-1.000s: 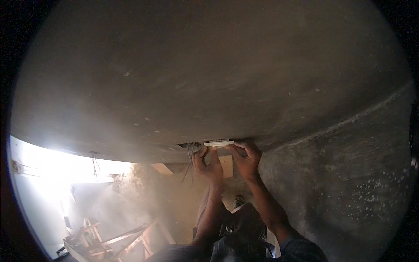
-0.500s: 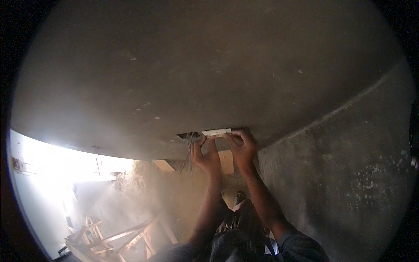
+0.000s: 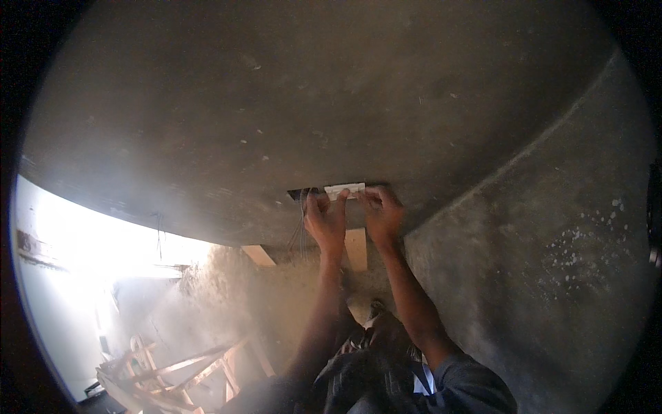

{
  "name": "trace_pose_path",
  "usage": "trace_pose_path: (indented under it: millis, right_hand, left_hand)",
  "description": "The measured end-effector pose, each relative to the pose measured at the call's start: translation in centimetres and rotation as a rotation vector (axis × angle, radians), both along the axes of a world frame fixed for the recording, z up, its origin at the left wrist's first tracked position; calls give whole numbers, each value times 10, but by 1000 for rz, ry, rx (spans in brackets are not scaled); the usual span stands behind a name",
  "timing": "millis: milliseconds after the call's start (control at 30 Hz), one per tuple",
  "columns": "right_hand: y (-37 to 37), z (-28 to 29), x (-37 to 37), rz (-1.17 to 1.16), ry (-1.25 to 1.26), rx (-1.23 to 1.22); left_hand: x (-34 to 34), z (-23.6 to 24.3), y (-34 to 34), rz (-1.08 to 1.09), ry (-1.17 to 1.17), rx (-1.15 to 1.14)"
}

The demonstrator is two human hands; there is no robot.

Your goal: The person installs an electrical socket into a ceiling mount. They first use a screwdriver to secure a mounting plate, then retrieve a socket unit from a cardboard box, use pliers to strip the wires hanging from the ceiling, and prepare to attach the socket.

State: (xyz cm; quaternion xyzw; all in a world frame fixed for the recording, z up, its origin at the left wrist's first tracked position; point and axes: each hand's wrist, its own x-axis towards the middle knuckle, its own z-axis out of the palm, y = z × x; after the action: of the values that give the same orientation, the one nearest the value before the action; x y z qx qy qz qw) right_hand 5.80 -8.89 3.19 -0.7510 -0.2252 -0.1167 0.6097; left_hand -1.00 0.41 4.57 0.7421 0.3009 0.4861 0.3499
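Note:
A white rectangular plate (image 3: 336, 189), resembling a switch or socket plate, sits against the grey wall (image 3: 358, 103) in front of me. My left hand (image 3: 325, 224) grips its left end, with one digit pressed on its lower edge. At the other end, my right hand (image 3: 384, 219) has its fingers bent and pinched around the plate's right side. Just left of the plate is a dark rectangular opening (image 3: 296, 195) in the wall. Thin grey wires (image 3: 301, 231) hang from it beside my left hand. What lies behind the plate is hidden.
A second rough wall (image 3: 524, 255) with white specks meets the first on the right. Below my hands are two pale boards (image 3: 258, 255). Wooden framing (image 3: 186, 376) stands at the lower left, near a bright opening (image 3: 89, 241).
The hands and plate appear higher in the picture, as the whole view has shifted. A digit of my left hand has moved up onto the plate's face. Both hands stay at the plate.

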Motion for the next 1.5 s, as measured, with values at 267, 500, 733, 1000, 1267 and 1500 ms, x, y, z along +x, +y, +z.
trace_pose_path:
  millis: [267,500,733,1000,1267,1500]
  right_hand:
    - [-3,11,7,50,90,92]
    - [-10,37,-4,-21,272,-18]
    - [-8,28,-1,-100,242,-70]
    - [-4,24,-3,-124,330,32]
    - [-22,1,8,-10,230,30]
    - [-178,-172,-88,-136,516,-289]
  left_hand:
    - [3,5,-1,59,26,-151]
    - [6,-6,-1,78,-5,-36]
    - [26,-31,-20,277,-55,-125]
    - [30,-40,-12,14,-39,-862]
    - [31,-40,0,-26,-44,-1056]
    - [32,-33,-12,-150,235,-823]
